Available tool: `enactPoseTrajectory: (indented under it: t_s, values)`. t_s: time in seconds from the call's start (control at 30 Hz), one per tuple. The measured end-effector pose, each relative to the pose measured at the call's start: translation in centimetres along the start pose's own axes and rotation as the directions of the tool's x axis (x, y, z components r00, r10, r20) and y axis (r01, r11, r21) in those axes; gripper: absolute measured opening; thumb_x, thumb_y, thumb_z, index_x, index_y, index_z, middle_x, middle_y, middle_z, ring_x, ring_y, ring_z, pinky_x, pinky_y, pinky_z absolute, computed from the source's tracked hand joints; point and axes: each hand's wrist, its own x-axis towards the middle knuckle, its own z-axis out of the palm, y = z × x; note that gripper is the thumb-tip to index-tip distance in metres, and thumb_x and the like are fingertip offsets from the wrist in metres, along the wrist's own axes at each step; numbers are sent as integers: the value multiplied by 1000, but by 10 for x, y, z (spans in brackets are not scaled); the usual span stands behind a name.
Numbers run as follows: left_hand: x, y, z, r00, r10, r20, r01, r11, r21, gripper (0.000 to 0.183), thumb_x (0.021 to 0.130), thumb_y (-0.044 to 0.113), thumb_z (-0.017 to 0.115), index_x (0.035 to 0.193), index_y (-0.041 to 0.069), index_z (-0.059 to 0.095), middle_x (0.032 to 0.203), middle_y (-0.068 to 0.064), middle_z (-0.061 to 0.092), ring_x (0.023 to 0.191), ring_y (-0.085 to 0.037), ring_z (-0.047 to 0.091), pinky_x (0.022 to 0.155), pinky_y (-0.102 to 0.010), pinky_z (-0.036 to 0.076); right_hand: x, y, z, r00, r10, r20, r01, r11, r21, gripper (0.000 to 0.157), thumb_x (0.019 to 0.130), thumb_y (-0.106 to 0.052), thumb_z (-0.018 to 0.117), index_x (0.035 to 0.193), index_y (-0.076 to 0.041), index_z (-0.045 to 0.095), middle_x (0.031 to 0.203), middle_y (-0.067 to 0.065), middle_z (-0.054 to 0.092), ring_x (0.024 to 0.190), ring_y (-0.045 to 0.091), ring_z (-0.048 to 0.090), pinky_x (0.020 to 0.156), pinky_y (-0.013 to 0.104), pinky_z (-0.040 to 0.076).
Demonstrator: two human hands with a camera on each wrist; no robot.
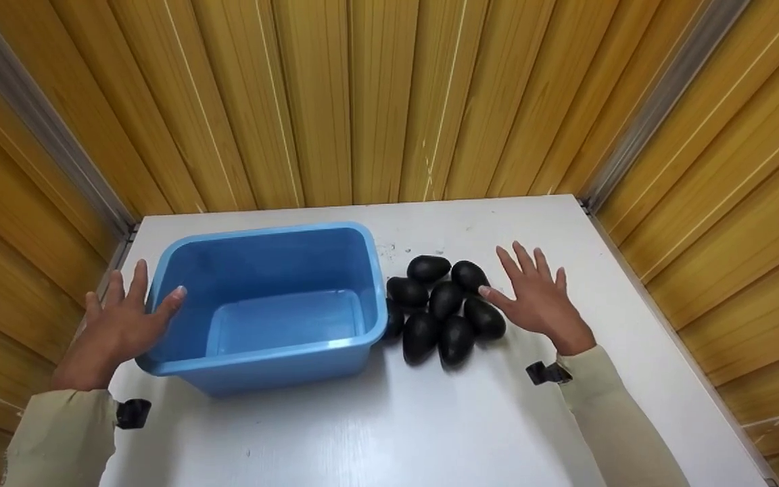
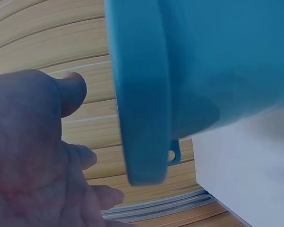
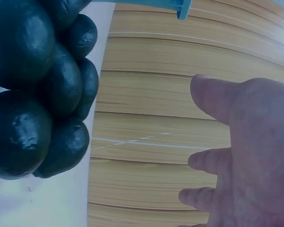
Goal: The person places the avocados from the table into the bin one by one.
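A blue plastic basin [image 1: 281,362], with nothing inside it, stands on the left half of the white table. My left hand [image 1: 119,331] is spread over the basin's left rim, fingers straight and holding nothing; in the left wrist view the hand [image 2: 33,156] shows apart from the blue wall [image 2: 227,56]. Several dark, smooth avocados [image 1: 445,299] lie in a cluster against the basin's right side. My right hand [image 1: 538,297] hovers just right of them, fingers spread, its thumb overlapping the cluster's edge in the head view. The right wrist view has avocados [image 3: 21,135] left of the hand [image 3: 255,156].
The white table [image 1: 335,439] reaches back to a wood-patterned panel wall [image 1: 376,101]. Similar panels rise on the left and right, joined by grey metal corner posts [image 1: 667,101]. Each sleeve carries a small black clip [image 1: 134,413] at the wrist.
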Motion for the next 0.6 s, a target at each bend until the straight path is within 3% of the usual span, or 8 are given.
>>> enactPoseTrajectory:
  t_s: [0.17,0.27,0.6]
  values:
    - [3,-7,-3,999,16,42,-11,993,-121,91,108,62,23,160,2,-22,162,-40,-23,141,-75,-12,104,-92,11,-3,7,13,1000,2,8,-2,1000,22,83,104,-57,53,168,-16,19,176,19,7,161,52,-1,119,83,0]
    - [5,-12,-5,997,-2,77,18,978,-206,81,111,54,18,160,2,-21,164,-39,-17,143,-75,-3,105,-90,17,-3,10,24,999,6,32,-7,999,34,81,105,-53,54,168,-15,20,176,20,7,160,52,1,120,82,2]
    - [17,-24,-10,990,-36,139,89,913,-398,73,114,39,29,160,-15,8,159,-45,27,139,-65,41,106,-69,47,-4,25,54,999,-30,12,30,999,28,74,105,-41,59,164,-8,30,171,28,22,156,58,14,119,78,23]
